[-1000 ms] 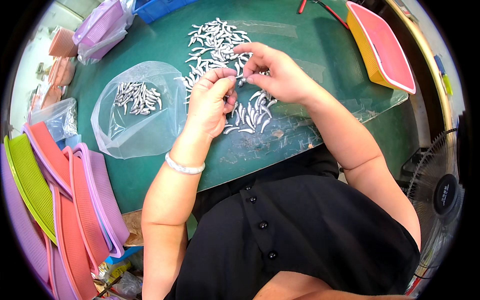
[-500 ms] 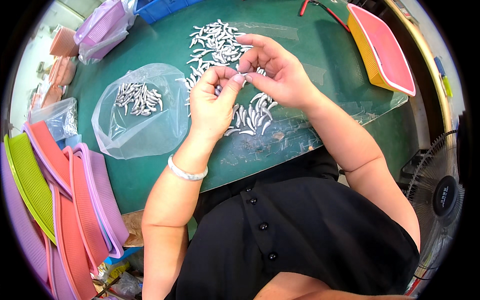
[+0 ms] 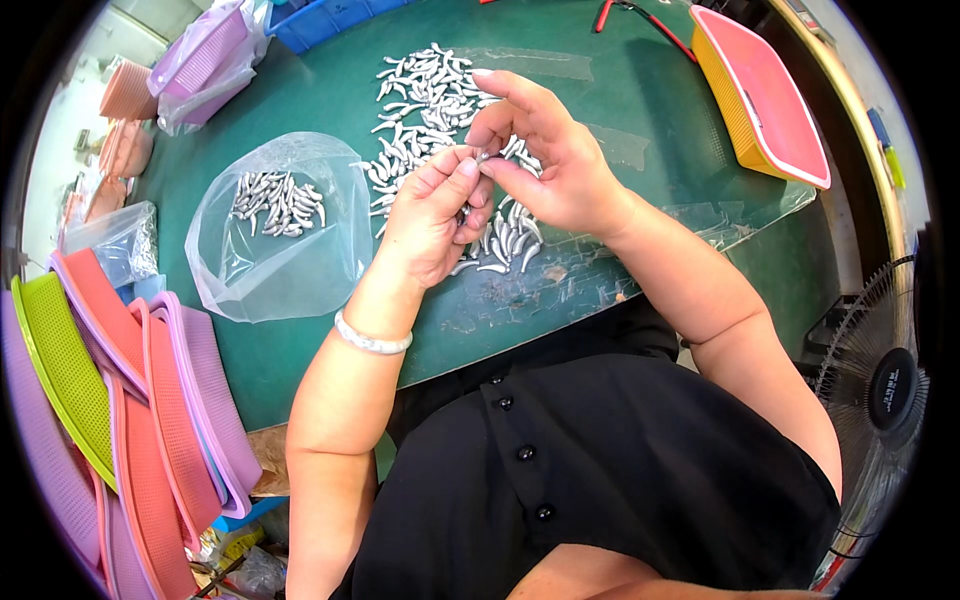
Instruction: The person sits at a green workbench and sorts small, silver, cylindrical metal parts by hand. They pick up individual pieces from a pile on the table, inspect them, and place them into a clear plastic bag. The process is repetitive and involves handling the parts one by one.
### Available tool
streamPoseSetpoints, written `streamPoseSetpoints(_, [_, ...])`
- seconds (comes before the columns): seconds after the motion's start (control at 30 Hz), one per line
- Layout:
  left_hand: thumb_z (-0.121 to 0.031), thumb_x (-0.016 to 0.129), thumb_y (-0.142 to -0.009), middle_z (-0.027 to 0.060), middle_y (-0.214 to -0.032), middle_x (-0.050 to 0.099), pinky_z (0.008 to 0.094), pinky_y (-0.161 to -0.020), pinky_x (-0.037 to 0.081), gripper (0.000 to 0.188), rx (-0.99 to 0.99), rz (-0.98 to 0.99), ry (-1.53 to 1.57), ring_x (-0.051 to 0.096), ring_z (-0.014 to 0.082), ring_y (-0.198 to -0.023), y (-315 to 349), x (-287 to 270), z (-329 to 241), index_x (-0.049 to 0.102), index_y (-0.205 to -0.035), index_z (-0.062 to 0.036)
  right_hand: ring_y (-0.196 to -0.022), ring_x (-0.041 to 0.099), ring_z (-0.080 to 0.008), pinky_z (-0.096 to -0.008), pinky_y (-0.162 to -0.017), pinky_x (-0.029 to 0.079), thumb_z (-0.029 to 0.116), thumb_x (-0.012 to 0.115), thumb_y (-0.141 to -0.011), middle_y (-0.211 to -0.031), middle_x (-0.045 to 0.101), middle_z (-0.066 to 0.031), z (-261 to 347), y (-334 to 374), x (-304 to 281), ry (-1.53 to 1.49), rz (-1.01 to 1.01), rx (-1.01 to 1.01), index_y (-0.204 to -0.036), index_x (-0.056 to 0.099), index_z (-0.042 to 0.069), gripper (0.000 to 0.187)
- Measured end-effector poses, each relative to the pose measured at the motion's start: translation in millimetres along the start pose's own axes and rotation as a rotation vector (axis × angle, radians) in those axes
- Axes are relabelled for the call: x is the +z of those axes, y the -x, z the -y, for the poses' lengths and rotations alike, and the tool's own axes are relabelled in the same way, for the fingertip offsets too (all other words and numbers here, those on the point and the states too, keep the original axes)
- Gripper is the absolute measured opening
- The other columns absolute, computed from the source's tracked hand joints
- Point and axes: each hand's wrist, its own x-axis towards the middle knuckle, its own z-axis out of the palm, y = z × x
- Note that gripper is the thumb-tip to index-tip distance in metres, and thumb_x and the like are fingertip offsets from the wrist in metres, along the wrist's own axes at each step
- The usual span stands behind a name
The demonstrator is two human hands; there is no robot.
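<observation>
My left hand (image 3: 428, 212) is closed, with small grey curved metal pieces (image 3: 463, 214) partly showing inside its curled fingers. Thumb and fingertips of my right hand (image 3: 562, 165) pinch a tiny grey piece (image 3: 482, 157) where both hands meet; its shape is mostly hidden. Beyond and beneath the hands spreads a loose heap of silver curved metal pieces (image 3: 425, 95). A smaller group of them (image 3: 512, 240) lies on the near side. To the left, more such pieces (image 3: 280, 203) rest on a clear plastic bag (image 3: 300, 290) or inside it; I cannot tell which.
Everything lies on a green table (image 3: 500, 335). Stacked coloured baskets (image 3: 150, 430) stand at the left edge. A yellow and pink basket (image 3: 765, 100) sits far right, beside red-handled pliers (image 3: 660, 28). A blue crate (image 3: 330, 22) is at the back, and a fan (image 3: 890, 390) stands at right.
Both hands have come slightly closer together and lower, still joined at the fingertips. More of the left hand's fingers now curl inward. The heaps look unchanged.
</observation>
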Motion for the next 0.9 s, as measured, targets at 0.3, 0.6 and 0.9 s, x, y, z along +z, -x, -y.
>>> streamPoseSetpoints(0.3, [-0.013, 0.045, -0.09, 0.0015, -0.075, 0.051, 0.015, -0.043, 0.03, 0.019, -0.042, 0.023, 0.113, 0.043, 0.0079, -0.058, 1.2, -4.6, -0.3, 0.05, -0.106, -0.0046, -0.069, 0.055, -0.0174, -0.0275, -0.062, 0.047, -0.013, 0.055, -0.066, -0.084, 0.055, -0.0068, 7.3, -0.6, 0.0, 0.091, 0.053, -0.044, -0.124, 0.04, 0.009, 0.064])
streamPoseSetpoints(0.6, [-0.017, 0.043, -0.09, 0.0029, -0.075, 0.051, 0.0152, -0.041, 0.031, 0.021, -0.08, 0.032, 0.137, 0.043, 0.0074, -0.058, -0.1, -5.2, -1.5, 0.05, -0.105, -0.0034, -0.074, 0.053, -0.0137, -0.0252, -0.069, 0.045, -0.014, 0.057, -0.068, -0.087, 0.055, -0.0067, 7.9, -0.2, -2.4, 0.139, 0.101, -0.018, -0.126, 0.036, 0.003, 0.064])
streamPoseSetpoints(0.9, [-0.018, 0.046, -0.088, 0.0039, -0.073, 0.053, 0.0185, -0.043, 0.035, 0.017, 0.074, -0.339, 0.164, 0.048, 0.0116, -0.059, -6.3, -11.2, -12.8, 0.054, -0.092, -0.0041, -0.085, 0.053, -0.0225, -0.0332, -0.079, 0.042, -0.008, 0.053, -0.07, -0.087, 0.059, -0.0076, -6.0, 1.0, -8.3, 0.49, 0.272, 0.156, -0.119, 0.044, 0.005, 0.051])
